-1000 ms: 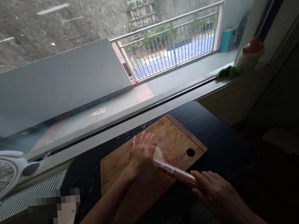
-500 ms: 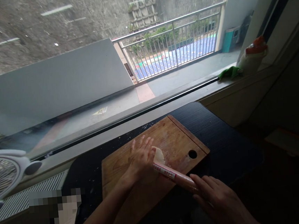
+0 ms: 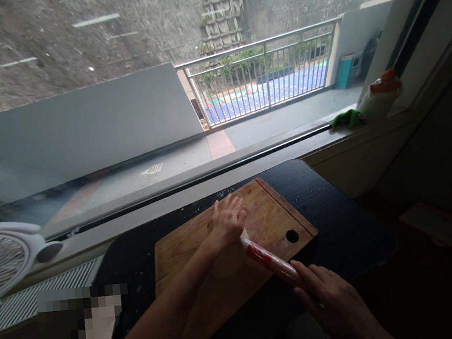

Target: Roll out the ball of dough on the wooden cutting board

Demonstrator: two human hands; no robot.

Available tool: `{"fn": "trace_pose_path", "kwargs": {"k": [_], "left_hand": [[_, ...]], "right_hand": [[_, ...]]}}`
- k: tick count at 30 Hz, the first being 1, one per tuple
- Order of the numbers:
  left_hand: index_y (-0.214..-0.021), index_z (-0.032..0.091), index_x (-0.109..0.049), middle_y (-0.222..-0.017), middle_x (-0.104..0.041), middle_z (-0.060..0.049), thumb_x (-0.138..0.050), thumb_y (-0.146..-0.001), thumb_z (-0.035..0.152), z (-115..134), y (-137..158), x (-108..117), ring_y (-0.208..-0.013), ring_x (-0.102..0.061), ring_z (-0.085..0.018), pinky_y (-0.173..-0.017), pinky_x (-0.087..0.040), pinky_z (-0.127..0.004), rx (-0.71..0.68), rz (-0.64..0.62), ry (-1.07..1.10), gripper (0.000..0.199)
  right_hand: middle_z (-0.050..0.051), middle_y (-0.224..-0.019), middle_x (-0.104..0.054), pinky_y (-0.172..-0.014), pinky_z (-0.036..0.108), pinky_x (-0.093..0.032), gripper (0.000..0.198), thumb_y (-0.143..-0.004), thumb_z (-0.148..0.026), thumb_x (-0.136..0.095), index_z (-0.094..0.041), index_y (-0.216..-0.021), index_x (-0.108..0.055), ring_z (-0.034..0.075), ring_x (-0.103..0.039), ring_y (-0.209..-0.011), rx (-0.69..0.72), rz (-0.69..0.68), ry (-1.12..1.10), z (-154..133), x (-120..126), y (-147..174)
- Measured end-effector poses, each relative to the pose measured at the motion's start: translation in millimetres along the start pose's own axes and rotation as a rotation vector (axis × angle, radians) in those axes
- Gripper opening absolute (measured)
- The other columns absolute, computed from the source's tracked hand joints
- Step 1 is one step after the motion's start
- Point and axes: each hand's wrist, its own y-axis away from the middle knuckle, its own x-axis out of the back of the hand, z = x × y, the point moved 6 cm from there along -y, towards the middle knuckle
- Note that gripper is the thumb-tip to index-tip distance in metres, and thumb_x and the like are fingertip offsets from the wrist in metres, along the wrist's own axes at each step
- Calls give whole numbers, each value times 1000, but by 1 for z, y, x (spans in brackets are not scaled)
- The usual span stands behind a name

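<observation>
A wooden cutting board lies aslant on the black table, pale flour-like smears on it. My left hand lies over the board, palm down with its fingers stretched out. Little of the pale dough shows beside that hand; the rest is hidden under it. My right hand is closed around the near end of a rolling pin that has a red printed label. The pin's far end reaches the dough at my left hand. On the shaded part of the board, a faint pale round patch shows beside my forearm.
The black table stands against a window sill. A white fan is at the left. On the sill at the right are a green cloth and a bottle with an orange top.
My left hand has moved right and slightly up over the board, covering more of the dough. The rolling pin has turned in my right hand, showing a different side of its label.
</observation>
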Motion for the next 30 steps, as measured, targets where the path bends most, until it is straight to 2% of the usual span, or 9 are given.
{"fn": "trace_pose_path", "kwargs": {"k": [3, 5, 12, 15, 17, 21, 24, 27, 30], "left_hand": [[-135, 18, -42, -143, -38, -4, -19, -95, 37, -14, 38, 7, -137, -21, -21, -112, -8, -50, -27, -21, -50, 49], [-135, 17, -42, -144, -37, -5, -20, -94, 36, -20, 42, 6, -137, -22, -21, -112, -10, -50, -25, -63, -62, 49], [-135, 16, -40, -145, -34, -6, -19, -94, 39, -2, -49, -14, -137, -22, -22, -110, -14, -51, 71, -115, 16, 51], [-135, 11, -40, -145, -34, -9, -21, -94, 36, 7, -66, -16, -136, -23, -22, -112, -12, -47, 94, -104, 22, 51], [-135, 11, -40, -144, -36, -9, -20, -95, 35, 8, -52, -10, -136, -24, -22, -112, -11, -45, 83, -69, 27, 51], [-133, 19, -44, -141, -42, -4, -20, -95, 36, 0, 15, 8, -137, -22, -20, -113, -8, -47, -45, 31, 14, 48], [-135, 20, -41, -144, -36, -4, -24, -95, 34, -6, 53, 16, -137, -21, -21, -112, -7, -49, -166, 26, -29, 46], [-135, 21, -42, -145, -35, -5, -25, -95, 34, -5, 47, 15, -137, -22, -21, -112, -8, -48, -231, -8, -32, 46], [-134, 21, -43, -145, -36, -5, -22, -95, 39, 0, 2, 6, -137, -21, -21, -112, -11, -48, -182, -23, -3, 48]], "right_hand": [[5, -89, -62, -65, 28, -47, 41, -90, -30, -44, -19, -130, -42, 17, -59, -74, 54, -6, -28, -2, 2, 0], [5, -89, -62, -65, 28, -47, 40, -90, -30, -44, -20, -129, -43, 16, -59, -74, 57, 0, -48, -1, 7, -5], [4, -89, -61, -67, 29, -47, 34, -93, -35, -38, -22, -124, -47, 17, -59, -76, -118, 26, -46, 14, 18, -19], [4, -88, -61, -65, 29, -47, 35, -93, -35, -37, -23, -124, -47, 17, -59, -75, -135, 31, -45, 14, 15, -15], [4, -88, -61, -65, 29, -47, 36, -93, -35, -38, -23, -126, -46, 17, -59, -75, -119, 30, -48, 14, 11, -10], [5, -87, -61, -64, 28, -47, 39, -91, -34, -39, -24, -128, -46, 17, -59, -73, -38, 73, -63, 12, 6, -4], [5, -86, -62, -64, 28, -47, 38, -91, -31, -39, -24, -127, -46, 17, -59, -72, 16, 115, -94, 10, 7, -4], [6, -90, -62, -66, 29, -48, 38, -90, -34, -41, -23, -126, -47, 17, -60, -74, 21, 100, -99, 12, 8, -8], [6, -91, -63, -67, 29, -48, 38, -91, -36, -42, -22, -125, -47, 17, -60, -75, -25, 108, -54, 17, 12, -13]]}}
